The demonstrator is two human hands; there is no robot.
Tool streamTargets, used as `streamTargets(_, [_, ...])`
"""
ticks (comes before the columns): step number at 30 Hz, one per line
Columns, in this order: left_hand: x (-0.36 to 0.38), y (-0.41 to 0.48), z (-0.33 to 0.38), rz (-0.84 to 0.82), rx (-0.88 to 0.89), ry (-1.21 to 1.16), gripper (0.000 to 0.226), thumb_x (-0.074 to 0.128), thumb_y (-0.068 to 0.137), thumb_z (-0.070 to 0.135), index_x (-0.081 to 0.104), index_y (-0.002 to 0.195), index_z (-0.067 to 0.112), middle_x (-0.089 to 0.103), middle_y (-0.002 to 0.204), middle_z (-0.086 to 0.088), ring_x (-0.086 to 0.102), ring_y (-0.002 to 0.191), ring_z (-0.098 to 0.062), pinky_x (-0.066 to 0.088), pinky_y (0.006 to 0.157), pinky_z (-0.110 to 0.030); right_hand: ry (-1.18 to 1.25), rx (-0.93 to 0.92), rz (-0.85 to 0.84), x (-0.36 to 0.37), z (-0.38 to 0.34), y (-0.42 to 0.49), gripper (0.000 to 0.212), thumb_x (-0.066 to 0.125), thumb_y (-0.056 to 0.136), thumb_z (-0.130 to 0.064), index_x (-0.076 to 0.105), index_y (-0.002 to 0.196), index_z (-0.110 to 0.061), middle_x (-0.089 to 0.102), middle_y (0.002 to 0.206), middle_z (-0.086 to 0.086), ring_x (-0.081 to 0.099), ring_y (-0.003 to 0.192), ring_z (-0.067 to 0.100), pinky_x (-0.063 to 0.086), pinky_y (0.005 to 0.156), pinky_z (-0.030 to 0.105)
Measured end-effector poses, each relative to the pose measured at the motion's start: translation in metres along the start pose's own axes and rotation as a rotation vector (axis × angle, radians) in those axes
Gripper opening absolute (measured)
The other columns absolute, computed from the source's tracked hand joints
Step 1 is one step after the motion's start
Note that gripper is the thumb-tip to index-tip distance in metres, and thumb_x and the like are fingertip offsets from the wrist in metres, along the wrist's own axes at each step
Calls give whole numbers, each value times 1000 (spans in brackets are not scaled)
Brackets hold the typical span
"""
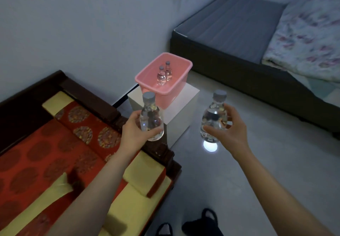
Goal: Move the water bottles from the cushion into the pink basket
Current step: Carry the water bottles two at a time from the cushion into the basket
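The pink basket [179, 81] stands on a white box [181, 114] ahead of me, with two clear water bottles [164, 74] upright inside it. My left hand [133, 132] grips a clear bottle with a grey cap [150, 116], held upright just in front of the basket. My right hand [230, 131] holds a second grey-capped bottle [214, 116] upright over the floor, to the right of the box. The red and yellow cushion [55, 155] lies at lower left on a dark wooden seat; no bottle shows on it.
A dark wooden armrest [103, 105] runs between the cushion and the white box. A low bed [239, 33] with a floral quilt [309, 33] fills the upper right. Grey floor lies between, with a bright light reflection [209, 145]. My feet [200, 224] show at the bottom.
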State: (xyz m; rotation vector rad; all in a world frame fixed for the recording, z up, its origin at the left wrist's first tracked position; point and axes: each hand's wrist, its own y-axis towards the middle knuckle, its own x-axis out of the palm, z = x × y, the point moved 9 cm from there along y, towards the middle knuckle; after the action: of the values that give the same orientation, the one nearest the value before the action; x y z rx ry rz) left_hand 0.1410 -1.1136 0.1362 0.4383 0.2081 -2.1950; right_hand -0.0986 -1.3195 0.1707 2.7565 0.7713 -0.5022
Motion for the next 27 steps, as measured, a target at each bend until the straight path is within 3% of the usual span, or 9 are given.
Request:
streamTargets(5, [50, 55, 14, 51, -18, -10, 65, 92, 52, 33, 59, 108, 27, 69, 98, 11, 66, 90, -5, 49, 77, -21, 19, -52, -83, -15, 18, 85, 76, 90, 57, -16, 50, 119, -36, 58, 106, -17, 56, 90, -17, 43, 66, -2])
streamTargets(11, [99, 112, 36, 196, -48, -61, 68, 92, 47, 38, 57, 106, 37, 68, 96, 17, 64, 84, 9, 46, 64, -3, 11, -139, -263, -26, 20, 199, 77, 90, 58, -18, 50, 123, -35, 60, 111, -12, 60, 95, -4, 49, 70, 7])
streamTargets(15, [120, 138, 35, 270, -99, -103, 70, 90, 42, 46, 57, 103, 39, 70, 96, 15, 67, 85, 2, 49, 68, -8, 40, -146, -337, -20, 25, 259, 77, 90, 57, -16, 50, 117, -42, 60, 103, -23, 58, 92, -15, 46, 67, 3])
streamTargets(19, [126, 172, 27, 346, -151, -98, 69, 88, 41, 49, 55, 102, 43, 69, 98, 19, 66, 87, 4, 48, 73, -14, 33, -164, -429, 7, 30, 310, 76, 90, 57, -16, 49, 111, -50, 60, 98, -39, 59, 90, -16, 44, 66, 1])
streamTargets(22, [126, 203, 16, 387, -175, -81, 66, 88, 42, 48, 52, 97, 49, 66, 97, 28, 64, 87, 8, 48, 71, -11, 40, -159, -463, 33, 37, 347, 75, 91, 55, -15, 52, 106, -53, 61, 99, -38, 61, 90, -14, 45, 64, 1])
streamTargets(25, [128, 246, -3, 406, -212, -99, 67, 90, 43, 43, 54, 100, 45, 69, 98, 21, 67, 87, 0, 55, 75, -26, 34, -161, -503, 66, 44, 388, 77, 90, 52, -14, 52, 101, -59, 63, 98, -35, 65, 86, -9, 47, 64, 3])
streamTargets(27, [128, 277, -11, 409, -228, -108, 68, 89, 43, 43, 54, 102, 41, 68, 98, 22, 66, 87, 1, 54, 75, -27, 31, -183, -525, 88, 40, 415, 75, 89, 53, -12, 54, 98, -61, 65, 96, -33, 66, 83, -7, 48, 64, 5])
